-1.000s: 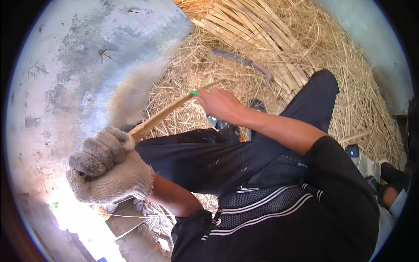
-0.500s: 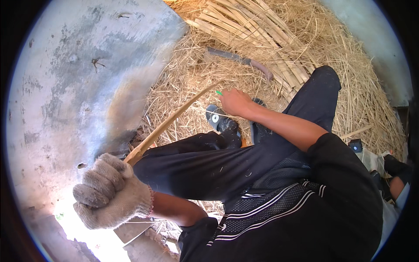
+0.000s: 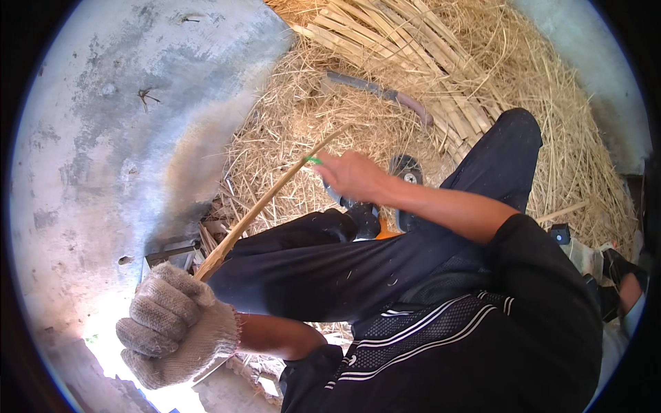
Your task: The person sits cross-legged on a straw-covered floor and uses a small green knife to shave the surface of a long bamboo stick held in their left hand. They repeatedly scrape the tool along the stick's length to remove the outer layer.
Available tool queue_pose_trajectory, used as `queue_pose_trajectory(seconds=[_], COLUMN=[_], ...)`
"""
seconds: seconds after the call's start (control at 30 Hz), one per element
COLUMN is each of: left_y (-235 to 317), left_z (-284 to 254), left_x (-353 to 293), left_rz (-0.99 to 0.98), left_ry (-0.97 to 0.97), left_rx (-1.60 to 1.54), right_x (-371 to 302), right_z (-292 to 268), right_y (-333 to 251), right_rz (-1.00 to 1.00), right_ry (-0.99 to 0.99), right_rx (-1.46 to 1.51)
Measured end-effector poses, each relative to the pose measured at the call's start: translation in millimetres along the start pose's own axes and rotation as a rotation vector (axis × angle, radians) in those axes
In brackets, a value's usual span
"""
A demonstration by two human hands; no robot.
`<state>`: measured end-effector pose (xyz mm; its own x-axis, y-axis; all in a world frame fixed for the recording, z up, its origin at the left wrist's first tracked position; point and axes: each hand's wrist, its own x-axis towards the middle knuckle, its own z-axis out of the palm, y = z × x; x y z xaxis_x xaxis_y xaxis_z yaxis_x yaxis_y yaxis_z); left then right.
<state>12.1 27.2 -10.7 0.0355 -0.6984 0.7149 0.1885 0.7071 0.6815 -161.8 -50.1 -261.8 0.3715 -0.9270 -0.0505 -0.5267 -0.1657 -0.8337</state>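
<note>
My left hand [image 3: 169, 320], in a grey-white knitted glove, is closed around the thick end of a long, tapering wooden strip [image 3: 258, 203]. The strip slants up and away to the right, its thin tip over the straw. My bare right hand [image 3: 354, 175] is closed, slightly blurred, beside the upper part of the strip. From its fingers pokes a small green-ended thing [image 3: 313, 160] that meets or overlaps the strip's edge. The rest of that green thing is hidden in the hand, so its kind does not show.
Beyond my feet a long-bladed knife with a brown handle [image 3: 413, 107] lies on straw and shavings [image 3: 289, 103]. A bundle of split strips [image 3: 385, 34] lies at the far side. A stained pale wall [image 3: 103, 138] rises on the left. Part of another person [image 3: 623, 282] shows at right.
My right hand has moved left and slightly down, bringing the green end to the strip. My left hand and the strip's thick end have dropped a little.
</note>
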Motion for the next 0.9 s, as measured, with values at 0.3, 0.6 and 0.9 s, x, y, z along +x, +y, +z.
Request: queue_pose_trajectory(seconds=[0.3, 0.6, 0.9], left_y=[-10, 3, 5], left_z=[-33, -47, -24], left_x=[15, -3, 7], left_rz=[0.026, -0.038, -0.138], left_ry=[0.408, 0.387, 0.310], left_rx=[0.093, -0.007, -0.018], right_x=[30, 12, -21], right_z=[36, 51, 16], right_y=[-7, -6, -59], right_rz=[-0.214, -0.227, -0.218], right_ry=[0.154, 0.220, 0.119], right_rx=[-0.113, -0.186, 0.037])
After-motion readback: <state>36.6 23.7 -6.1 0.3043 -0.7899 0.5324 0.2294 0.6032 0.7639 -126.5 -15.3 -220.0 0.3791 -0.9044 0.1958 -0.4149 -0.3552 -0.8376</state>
